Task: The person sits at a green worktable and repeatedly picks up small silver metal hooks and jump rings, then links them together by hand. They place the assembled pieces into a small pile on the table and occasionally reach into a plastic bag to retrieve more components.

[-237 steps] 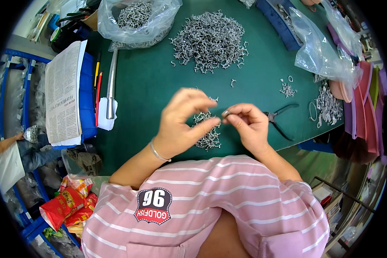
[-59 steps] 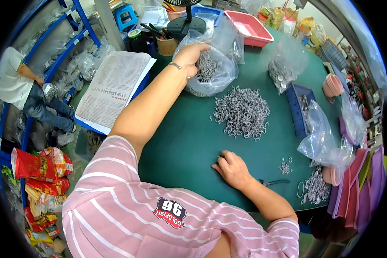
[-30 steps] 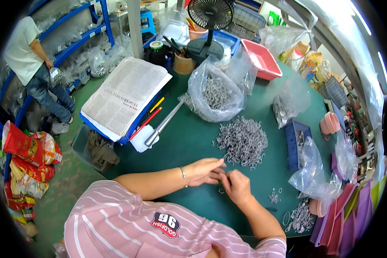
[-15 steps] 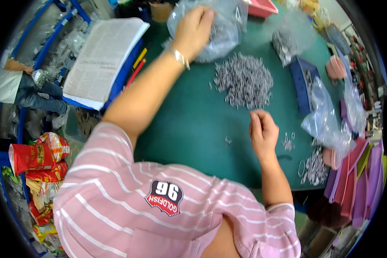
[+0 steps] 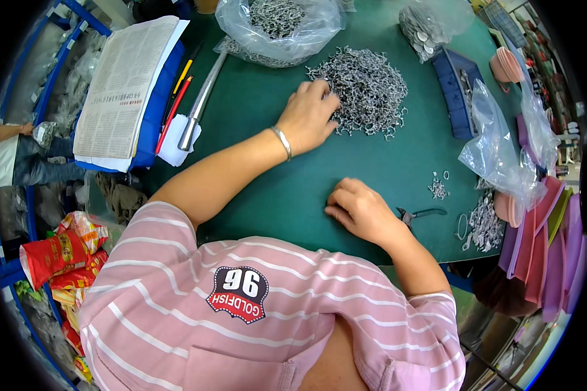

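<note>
My left hand (image 5: pixel 310 114), with a bracelet at the wrist, touches the left edge of a heap of small grey metal pieces (image 5: pixel 365 91). Its fingers curl downward, and whatever lies under the fingertips is hidden. Nearer to me, my right hand (image 5: pixel 360 208) rests low over the green table (image 5: pixel 254 189), fingers bent and pressed together. What it holds, if anything, is out of sight. Beyond my left hand stands an open clear plastic bag (image 5: pixel 319 29) with more of the metal pieces in it. Dark-handled pliers (image 5: pixel 427 212) lie beside my right wrist.
A tapered metal rod (image 5: pixel 202 101), a red pencil (image 5: pixel 174 114) and a newspaper (image 5: pixel 124 85) are at the left. On the right are a blue tray (image 5: pixel 447 94), a plastic bag (image 5: pixel 496 143) and small metal piles (image 5: pixel 486 225). Another person (image 5: pixel 26 156) stands far left.
My left hand has come from the plastic bag down to the heap's left edge. My right hand has moved nearer and left, away from the heap. The bag's opening and the pliers now show.
</note>
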`<state>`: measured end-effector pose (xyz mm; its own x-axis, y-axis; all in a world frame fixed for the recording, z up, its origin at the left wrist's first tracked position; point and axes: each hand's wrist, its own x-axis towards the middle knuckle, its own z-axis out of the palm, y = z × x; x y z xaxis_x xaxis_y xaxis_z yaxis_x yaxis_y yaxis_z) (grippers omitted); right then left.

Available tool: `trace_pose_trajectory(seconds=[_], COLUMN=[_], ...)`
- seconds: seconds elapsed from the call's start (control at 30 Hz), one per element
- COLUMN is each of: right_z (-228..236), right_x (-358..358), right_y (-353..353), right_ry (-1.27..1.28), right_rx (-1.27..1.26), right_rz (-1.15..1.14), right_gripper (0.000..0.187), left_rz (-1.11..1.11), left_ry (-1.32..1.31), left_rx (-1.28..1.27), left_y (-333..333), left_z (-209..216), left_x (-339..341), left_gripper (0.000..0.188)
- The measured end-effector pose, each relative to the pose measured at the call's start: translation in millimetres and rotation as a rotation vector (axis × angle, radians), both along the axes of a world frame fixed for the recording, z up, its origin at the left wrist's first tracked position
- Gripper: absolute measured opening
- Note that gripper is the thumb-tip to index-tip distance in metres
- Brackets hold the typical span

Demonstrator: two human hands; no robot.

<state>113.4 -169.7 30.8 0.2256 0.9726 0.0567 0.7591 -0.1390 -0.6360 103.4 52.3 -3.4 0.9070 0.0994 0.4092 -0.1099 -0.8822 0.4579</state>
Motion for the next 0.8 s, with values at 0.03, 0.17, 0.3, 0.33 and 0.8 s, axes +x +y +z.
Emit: trace_pose_trajectory(seconds=[0.03, 0.17, 0.3, 0.33, 0.8], right_z=[2, 5, -21, -21, -15], right_x=[2, 22, 48, 46, 23], right_y=[1, 12, 42, 39, -7], right_ry=[-0.006, -0.196, -0.357, -0.309, 0.099], right_rx=[0.028, 0.173, 0.331, 0.290, 0.239], right_rz=[-0.015, -0.179, -0.297, -0.238, -0.550], right_gripper=[0.012, 0.017, 0.031, 0.030, 0.017], left_rz=[-0.059, -0.255, -0.006, -0.091, -0.212], left_ry=[-0.008, -0.007, -0.121, -0.054, -0.041], left_rx=[0.005, -0.206, -0.004, -0.036, -0.320], left_y=[-3, -5, -9, -7, -9], left_z=[0, -2, -2, -2, 9], left_x=[-6, -26, -24, -29, -45], left_gripper=[0.034, 0.033, 0.035, 0.034, 0.018])
